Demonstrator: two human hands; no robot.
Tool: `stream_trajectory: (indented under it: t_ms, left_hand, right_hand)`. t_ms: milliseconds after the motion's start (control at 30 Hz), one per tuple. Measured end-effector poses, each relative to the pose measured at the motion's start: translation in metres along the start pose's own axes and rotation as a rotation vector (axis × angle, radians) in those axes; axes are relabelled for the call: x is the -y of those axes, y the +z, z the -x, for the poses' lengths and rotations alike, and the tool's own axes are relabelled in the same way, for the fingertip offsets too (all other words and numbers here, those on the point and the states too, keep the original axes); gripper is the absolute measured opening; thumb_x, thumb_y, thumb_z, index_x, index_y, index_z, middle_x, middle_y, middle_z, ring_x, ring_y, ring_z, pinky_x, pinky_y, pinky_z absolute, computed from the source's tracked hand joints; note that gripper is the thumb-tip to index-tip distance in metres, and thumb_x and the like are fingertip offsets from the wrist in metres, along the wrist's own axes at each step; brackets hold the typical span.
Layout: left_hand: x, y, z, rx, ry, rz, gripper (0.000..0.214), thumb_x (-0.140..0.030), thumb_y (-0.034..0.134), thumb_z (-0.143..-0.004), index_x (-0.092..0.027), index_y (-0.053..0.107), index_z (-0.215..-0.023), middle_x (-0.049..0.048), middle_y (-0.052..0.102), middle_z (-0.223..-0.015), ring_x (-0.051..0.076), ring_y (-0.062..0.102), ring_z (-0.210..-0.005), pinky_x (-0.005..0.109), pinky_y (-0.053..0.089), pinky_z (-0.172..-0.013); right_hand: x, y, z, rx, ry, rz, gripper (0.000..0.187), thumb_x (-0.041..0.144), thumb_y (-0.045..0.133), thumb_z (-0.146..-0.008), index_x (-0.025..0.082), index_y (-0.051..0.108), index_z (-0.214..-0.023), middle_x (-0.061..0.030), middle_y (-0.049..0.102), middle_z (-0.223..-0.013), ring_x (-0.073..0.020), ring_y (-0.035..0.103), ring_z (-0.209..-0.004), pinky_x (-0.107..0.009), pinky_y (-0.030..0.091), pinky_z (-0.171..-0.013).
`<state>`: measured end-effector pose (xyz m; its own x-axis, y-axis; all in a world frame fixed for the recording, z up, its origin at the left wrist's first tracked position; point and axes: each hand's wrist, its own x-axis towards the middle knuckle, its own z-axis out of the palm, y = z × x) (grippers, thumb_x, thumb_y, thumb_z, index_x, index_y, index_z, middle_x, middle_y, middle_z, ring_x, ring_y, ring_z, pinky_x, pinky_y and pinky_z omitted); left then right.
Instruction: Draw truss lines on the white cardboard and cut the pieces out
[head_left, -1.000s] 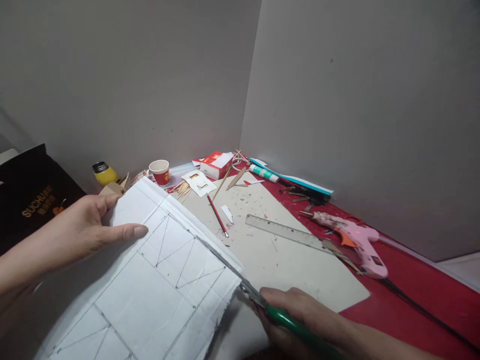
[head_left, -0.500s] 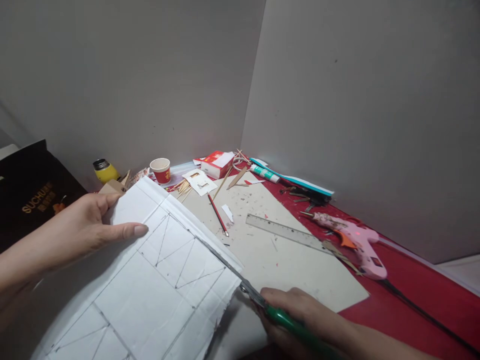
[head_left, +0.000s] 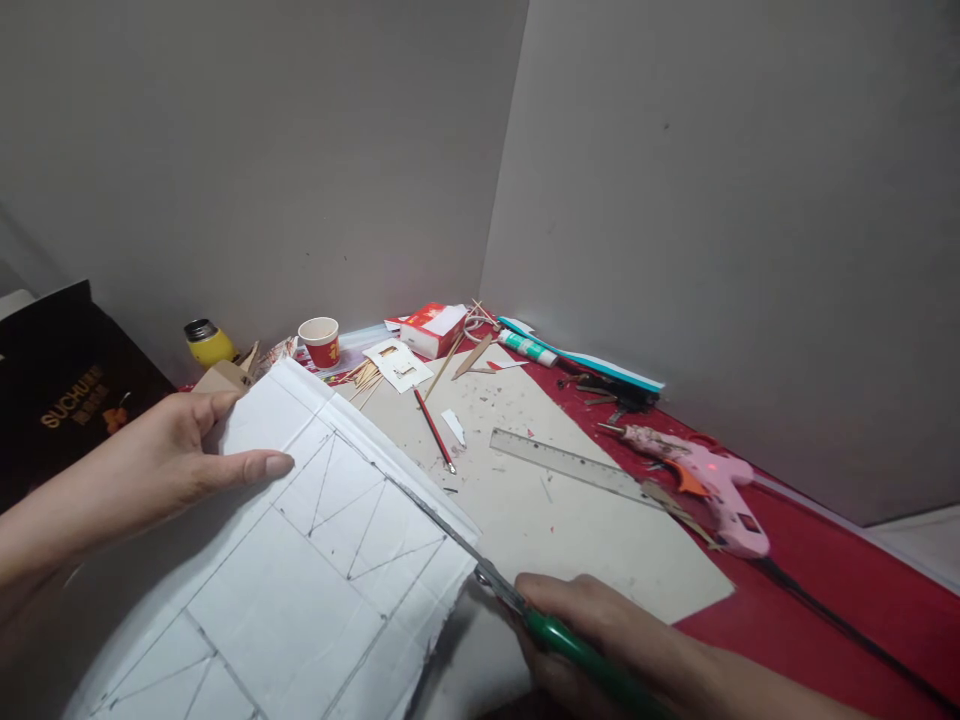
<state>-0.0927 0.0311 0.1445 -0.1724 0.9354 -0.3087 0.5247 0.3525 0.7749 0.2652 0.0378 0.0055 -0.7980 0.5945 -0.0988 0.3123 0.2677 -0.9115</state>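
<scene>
My left hand (head_left: 199, 445) grips the upper left edge of a white cardboard sheet (head_left: 277, 570), thumb on top and the other fingers partly hidden behind it. Pencil lines mark rectangles and triangles across the sheet. In my right hand (head_left: 592, 630) are green-handled scissors (head_left: 559, 640), closed in by my fingers at the lower middle. One long blade lies over the sheet along the pencil line near its right edge, and the other blade is hidden underneath. The sheet is tilted and held above the table, its lower right edge ragged.
A grey board (head_left: 615, 560) on the red table (head_left: 825, 620) carries a pencil (head_left: 434, 430), a clear ruler (head_left: 570, 462) and scraps. To the right lies a pink glue gun (head_left: 712, 485). Behind stand a paper cup (head_left: 320, 343), a yellow bottle (head_left: 210, 345) and a red box (head_left: 433, 330). A black bag (head_left: 67, 380) is left.
Both hands, the sheet and the scissors hold nearly the same position. The whole view has shifted slightly, and the blade stays along the same line.
</scene>
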Motion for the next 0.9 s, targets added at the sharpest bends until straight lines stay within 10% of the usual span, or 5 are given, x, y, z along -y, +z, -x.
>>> stream_trajectory:
  t_ms: [900]
  left_hand:
    - [0.001,0.009,-0.001,0.137,0.059,0.064,0.046,-0.01,0.073,-0.07,-0.017,0.072,-0.115,-0.0025,0.079,-0.082,0.017,0.075,-0.072,0.019,0.056,-0.059]
  right_hand:
    - [0.013,-0.005,0.0,-0.042,0.041,0.039,0.035,0.053,0.051,-0.097,0.023,0.067,-0.092,-0.002,0.058,-0.08,-0.0153,0.055,-0.073,-0.022,0.05,-0.068]
